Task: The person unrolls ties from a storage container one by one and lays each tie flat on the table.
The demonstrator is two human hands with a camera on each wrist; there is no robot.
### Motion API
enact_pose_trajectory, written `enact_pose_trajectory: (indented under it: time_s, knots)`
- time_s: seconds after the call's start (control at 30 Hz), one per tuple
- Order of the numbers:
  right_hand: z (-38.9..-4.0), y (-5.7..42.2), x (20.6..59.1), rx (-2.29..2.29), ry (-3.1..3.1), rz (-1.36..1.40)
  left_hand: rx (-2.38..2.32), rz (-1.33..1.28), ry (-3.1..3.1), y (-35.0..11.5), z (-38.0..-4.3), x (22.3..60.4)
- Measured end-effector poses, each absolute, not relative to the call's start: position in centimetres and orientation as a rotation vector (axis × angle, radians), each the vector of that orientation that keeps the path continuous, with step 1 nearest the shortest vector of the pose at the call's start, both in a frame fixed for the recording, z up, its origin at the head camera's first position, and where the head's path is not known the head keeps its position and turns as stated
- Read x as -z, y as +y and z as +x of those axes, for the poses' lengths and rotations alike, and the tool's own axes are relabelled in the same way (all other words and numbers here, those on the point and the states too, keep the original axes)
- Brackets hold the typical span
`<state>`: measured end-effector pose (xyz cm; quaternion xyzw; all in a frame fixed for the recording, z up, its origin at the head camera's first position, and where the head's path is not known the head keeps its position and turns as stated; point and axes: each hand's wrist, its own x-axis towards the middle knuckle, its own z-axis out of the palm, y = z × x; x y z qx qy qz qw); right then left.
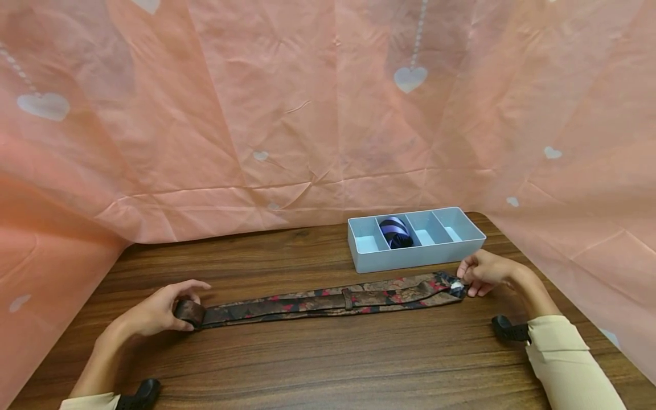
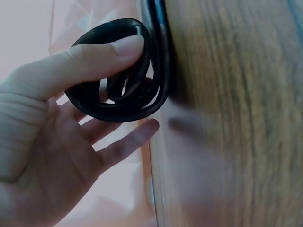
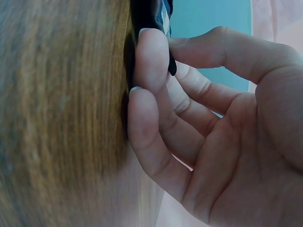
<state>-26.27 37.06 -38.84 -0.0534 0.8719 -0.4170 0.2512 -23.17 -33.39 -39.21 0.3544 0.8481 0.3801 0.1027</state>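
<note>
A dark patterned necktie (image 1: 318, 302) with red and brown motifs lies stretched across the wooden table, its back side with the loop facing up. At its left end the tie is wound into a loose coil (image 1: 189, 314). My left hand (image 1: 154, 310) grips this coil; in the left wrist view the thumb lies across the coil (image 2: 118, 115) and the other fingers are behind and below it. My right hand (image 1: 489, 272) pinches the tip of the wide end between thumb and fingers, its fingertips low at the tabletop.
Behind the tie's right half stands a light blue divided box (image 1: 420, 257). One of its compartments holds a rolled purple-and-black striped tie (image 1: 394, 230). A peach curtain (image 1: 287, 114) with white hearts encloses the table (image 1: 328, 364) at the back and sides.
</note>
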Motion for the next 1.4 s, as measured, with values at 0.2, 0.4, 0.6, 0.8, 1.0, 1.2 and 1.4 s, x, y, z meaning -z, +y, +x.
enact_pose_trajectory:
  time_s: [0.2,0.4,0.6,0.8,1.0,1.2,1.4]
  knots:
    - [-26.3,37.1,38.8,1.136,2.370,-0.143,-1.205,1.086,2.581,-34.8,-22.9,38.5]
    - [-26.2,37.0,38.6,1.146,2.357,-0.140,-1.166,1.050,2.727,-36.8,-22.2,37.9]
    - [-26.3,37.0,38.6,1.146,2.348,-0.144,-1.111,0.982,2.817,-39.0,-21.9,37.9]
    - [-26.3,37.2,38.7,1.140,2.352,-0.150,-1.114,0.961,2.745,-39.9,-22.0,38.4]
    - [-26.3,37.2,38.7,1.136,2.356,-0.158,-0.940,0.861,2.782,-39.6,-21.9,38.7]
    - [-26.4,37.1,38.7,1.137,2.358,-0.155,-0.861,0.775,2.765,-39.7,-21.9,38.6]
    - [-26.3,37.0,38.7,1.140,2.359,-0.152,-0.889,0.874,2.778,-39.3,-22.1,39.1]
